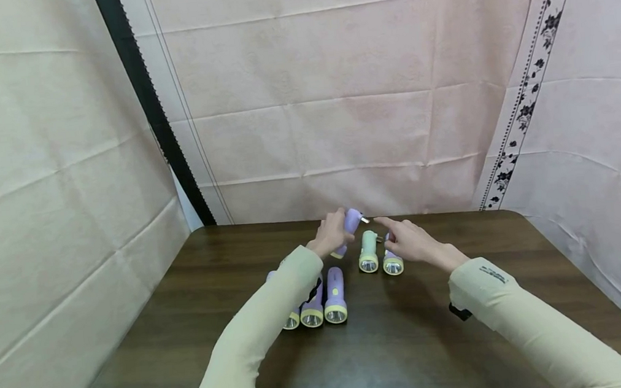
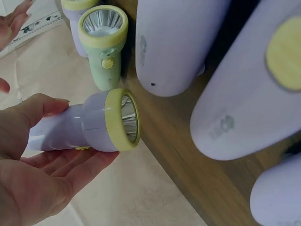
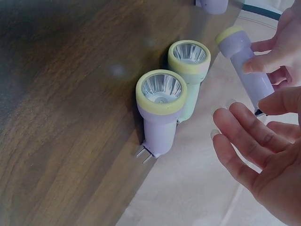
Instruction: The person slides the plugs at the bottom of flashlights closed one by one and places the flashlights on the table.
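Observation:
My left hand (image 1: pixel 331 235) grips a purple flashlight (image 1: pixel 352 220) with a yellow rim around its lens, raised over the far side of the table. In the left wrist view the thumb lies on one side of its body and the fingers on the other. Metal plug prongs (image 1: pixel 365 219) stick out of its tail toward my right hand (image 1: pixel 410 241). That hand holds nothing; its index finger reaches toward the prongs and its other fingers are loosely bent. Beneath the hands stand a green flashlight (image 1: pixel 368 246) and another purple flashlight (image 3: pixel 160 127), whose two prongs are folded out.
Nearer on the dark wooden table (image 1: pixel 391 359), a row of purple flashlights (image 1: pixel 334 293) lies partly behind my left forearm. Pale cloth (image 1: pixel 328 137) hangs behind the table's far edge and along both sides.

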The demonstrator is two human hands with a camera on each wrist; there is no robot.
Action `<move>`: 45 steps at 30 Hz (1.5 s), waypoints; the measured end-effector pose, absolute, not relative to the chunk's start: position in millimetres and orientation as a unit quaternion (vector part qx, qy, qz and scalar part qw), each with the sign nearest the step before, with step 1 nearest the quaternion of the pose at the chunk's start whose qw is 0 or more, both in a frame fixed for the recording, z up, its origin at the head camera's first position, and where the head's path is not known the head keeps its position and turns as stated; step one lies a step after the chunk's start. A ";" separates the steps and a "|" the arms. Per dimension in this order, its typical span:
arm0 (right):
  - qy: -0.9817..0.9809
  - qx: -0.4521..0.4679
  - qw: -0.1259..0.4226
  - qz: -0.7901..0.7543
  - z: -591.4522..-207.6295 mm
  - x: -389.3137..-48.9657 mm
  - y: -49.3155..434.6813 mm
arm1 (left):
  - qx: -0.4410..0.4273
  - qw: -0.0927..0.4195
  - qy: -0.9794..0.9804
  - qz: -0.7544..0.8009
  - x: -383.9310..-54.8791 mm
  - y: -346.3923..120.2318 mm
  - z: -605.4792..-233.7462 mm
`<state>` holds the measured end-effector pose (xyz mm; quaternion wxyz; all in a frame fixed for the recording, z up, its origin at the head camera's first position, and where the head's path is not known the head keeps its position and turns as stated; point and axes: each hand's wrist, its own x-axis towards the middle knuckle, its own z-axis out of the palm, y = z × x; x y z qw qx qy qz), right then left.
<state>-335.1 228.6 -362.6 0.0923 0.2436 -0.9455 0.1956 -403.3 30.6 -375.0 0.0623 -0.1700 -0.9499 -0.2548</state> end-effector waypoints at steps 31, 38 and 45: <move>-0.937 0.274 0.102 0.192 -365.7 -335.6 225.6 | -0.262 0.093 -0.934 -0.224 -390.5 31.1 -379.8; -0.933 0.280 0.113 0.196 -368.3 -336.8 225.8 | -0.267 0.094 -0.933 -0.223 -388.5 31.1 -379.7; -0.934 0.273 0.116 0.200 -369.1 -339.2 225.4 | -0.266 0.093 -0.929 -0.239 -387.6 34.4 -380.1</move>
